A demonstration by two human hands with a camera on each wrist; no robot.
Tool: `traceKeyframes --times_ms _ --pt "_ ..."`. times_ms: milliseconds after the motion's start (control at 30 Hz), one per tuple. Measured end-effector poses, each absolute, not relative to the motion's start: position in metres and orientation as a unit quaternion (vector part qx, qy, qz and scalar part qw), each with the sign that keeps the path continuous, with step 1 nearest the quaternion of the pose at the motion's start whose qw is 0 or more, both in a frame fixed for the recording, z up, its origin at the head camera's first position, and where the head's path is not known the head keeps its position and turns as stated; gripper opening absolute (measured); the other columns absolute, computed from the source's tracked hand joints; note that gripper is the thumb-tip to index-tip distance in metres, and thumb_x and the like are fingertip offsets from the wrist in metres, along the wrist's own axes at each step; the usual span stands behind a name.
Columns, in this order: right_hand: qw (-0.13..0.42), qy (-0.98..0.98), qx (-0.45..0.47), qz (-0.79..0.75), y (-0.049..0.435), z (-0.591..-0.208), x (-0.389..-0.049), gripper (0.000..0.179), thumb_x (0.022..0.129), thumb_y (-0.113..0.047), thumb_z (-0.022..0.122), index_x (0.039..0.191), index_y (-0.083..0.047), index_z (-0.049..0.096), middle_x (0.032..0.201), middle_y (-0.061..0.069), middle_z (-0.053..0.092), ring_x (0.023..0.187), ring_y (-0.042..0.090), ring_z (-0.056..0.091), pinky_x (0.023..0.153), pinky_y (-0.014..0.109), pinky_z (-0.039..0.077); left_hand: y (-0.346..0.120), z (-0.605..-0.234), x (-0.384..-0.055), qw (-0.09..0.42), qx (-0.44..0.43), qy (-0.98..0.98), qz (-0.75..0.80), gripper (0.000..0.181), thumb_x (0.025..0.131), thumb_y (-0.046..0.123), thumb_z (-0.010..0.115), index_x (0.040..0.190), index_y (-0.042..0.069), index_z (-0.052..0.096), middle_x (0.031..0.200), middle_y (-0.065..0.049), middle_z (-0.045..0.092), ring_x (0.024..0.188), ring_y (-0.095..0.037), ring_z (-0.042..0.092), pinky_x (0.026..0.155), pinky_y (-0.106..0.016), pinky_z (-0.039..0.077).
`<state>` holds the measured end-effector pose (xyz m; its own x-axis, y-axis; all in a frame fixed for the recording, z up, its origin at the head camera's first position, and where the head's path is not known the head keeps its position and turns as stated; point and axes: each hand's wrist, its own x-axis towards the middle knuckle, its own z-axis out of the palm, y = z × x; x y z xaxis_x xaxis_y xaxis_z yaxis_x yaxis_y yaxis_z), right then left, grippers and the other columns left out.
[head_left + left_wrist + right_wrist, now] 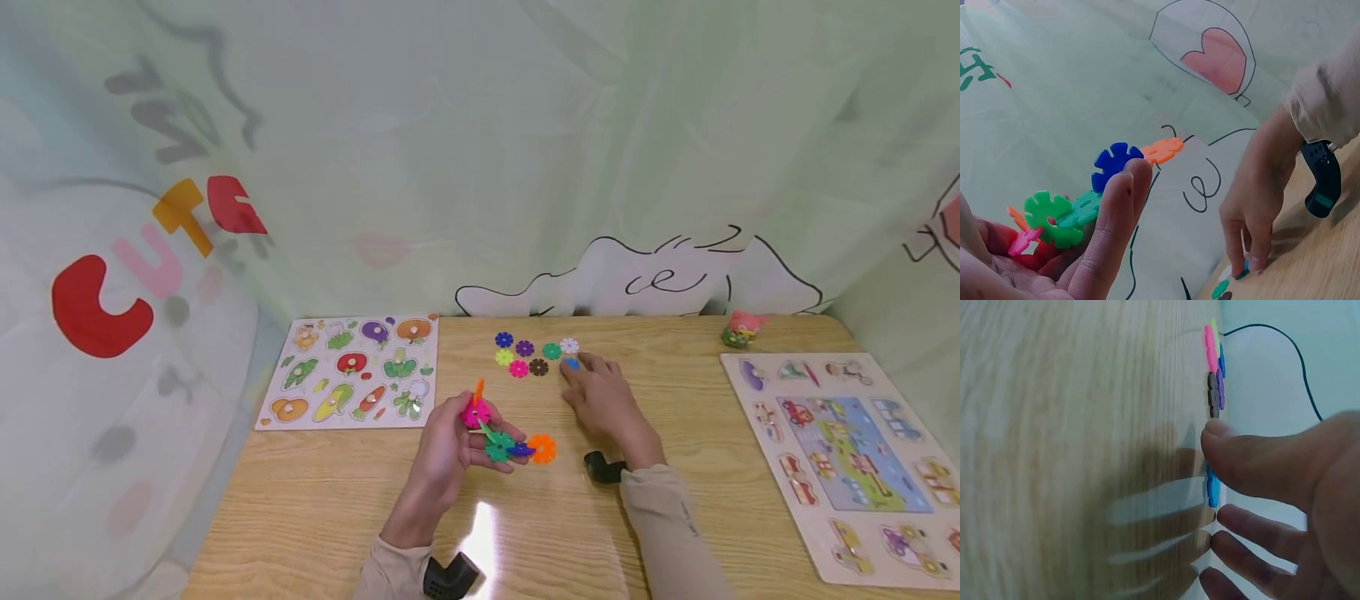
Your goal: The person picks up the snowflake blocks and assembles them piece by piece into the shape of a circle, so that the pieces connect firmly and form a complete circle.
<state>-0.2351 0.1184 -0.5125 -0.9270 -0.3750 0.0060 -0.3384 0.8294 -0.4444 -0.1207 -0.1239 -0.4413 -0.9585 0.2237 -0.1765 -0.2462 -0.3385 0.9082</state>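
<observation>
My left hand [442, 450] holds a chain of several slotted plastic flower discs, palm up. The chain includes a pink disc [476, 413], a light green disc [1054, 219], a teal green disc [498, 447], a dark blue disc [1116, 165] and an orange disc [542, 448] at its far end. Another orange disc [478, 392] stands beside the pink one. Over the loose discs, my right hand [606, 404] pinches a light blue disc [1212, 487] at tabletop level, thumb on one side and a fingertip at the opposite edge. The thumb partly hides that disc.
Several loose discs, including a brown disc [538, 367] and a white disc [569, 344], lie left of and behind my right hand. A vegetable puzzle board [345, 375] lies left, another puzzle board [862, 467] right. A pink-topped figurine [743, 328] stands by the back curtain [525, 167].
</observation>
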Motion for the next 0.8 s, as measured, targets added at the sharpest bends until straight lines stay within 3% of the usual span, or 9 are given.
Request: traceKeyframes --times_ms 133,267,400,600,800 --pt "0.017 0.949 -0.171 -0.264 0.1167 -0.5124 -0.2366 0.027 0.099 -0.009 0.073 0.123 0.005 0.076 0.141 0.033 0.061 0.128 0.057 0.054 0.112 0.067 0.046 -0.1231 -0.4399 -0.1196 0.146 -0.008 0.552 0.821 0.058 0.115 0.034 0.017 0.089 0.009 0.062 0.091 -0.006 0.082 0.076 -0.022 0.081 0.066 -0.033 0.067" --pt "0.008 0.947 -0.140 -0.288 0.1143 -0.5134 -0.2373 0.016 0.094 -0.006 0.080 0.106 0.004 0.080 0.116 0.023 0.074 0.105 0.043 0.067 0.097 0.058 0.057 -0.1227 -0.4388 -0.1183 0.145 -0.006 0.546 0.825 0.059 0.115 0.036 0.014 0.089 0.010 0.060 0.091 -0.004 0.082 0.076 -0.021 0.081 0.066 -0.033 0.067" --pt "0.029 0.949 -0.098 -0.298 0.1130 -0.5144 -0.2376 0.017 0.093 -0.007 0.081 0.107 0.001 0.078 0.103 0.017 0.076 0.090 0.031 0.068 0.085 0.049 0.061 -0.1225 -0.4380 -0.1176 0.145 -0.003 0.546 0.825 0.060 0.115 0.038 0.015 0.090 0.011 0.061 0.090 -0.002 0.082 0.077 -0.021 0.081 0.067 -0.033 0.067" --pt "0.073 0.940 -0.069 -0.327 0.1155 -0.5158 -0.2402 0.025 0.095 -0.010 0.079 0.117 -0.001 0.070 0.108 0.017 0.073 0.096 0.030 0.067 0.091 0.049 0.059 -0.1228 -0.4366 -0.1180 0.146 0.005 0.542 0.828 0.057 0.116 0.038 0.018 0.090 0.011 0.061 0.090 -0.002 0.081 0.077 -0.021 0.081 0.066 -0.032 0.067" --pt "0.086 0.935 -0.102 -0.327 0.1216 -0.5170 -0.2412 0.017 0.098 -0.014 0.077 0.108 0.000 0.076 0.096 0.012 0.072 0.085 0.024 0.062 0.080 0.039 0.056 -0.1221 -0.4369 -0.1169 0.152 0.016 0.543 0.826 0.058 0.116 0.039 0.019 0.089 0.011 0.062 0.090 -0.002 0.082 0.076 -0.020 0.081 0.066 -0.031 0.066"
